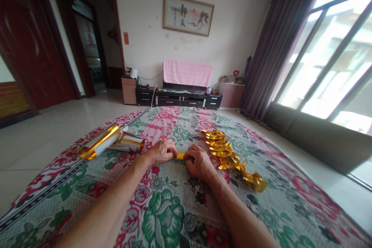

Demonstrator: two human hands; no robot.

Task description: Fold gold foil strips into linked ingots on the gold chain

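A narrow folded strip of gold foil paper (180, 155) lies between my hands, low over the flowered cloth. My left hand (163, 151) pinches its left end, and my right hand (199, 160) pinches the right end; the fingertips partly hide both ends. Just right of my right hand, a row of folded gold foil pieces (225, 149) runs toward me, overlapping one another. To the left of my left hand rest curled sheets of gold and white foil paper (101, 139), with another rolled sheet (128, 142) beside them.
A flowered cloth (162, 217) in green, red and grey covers the rounded surface under my hands. Beyond it stands a low black cabinet (180, 99) with a pink towel (187, 71) draped above. Purple curtains (286, 42) hang by the window on the right.
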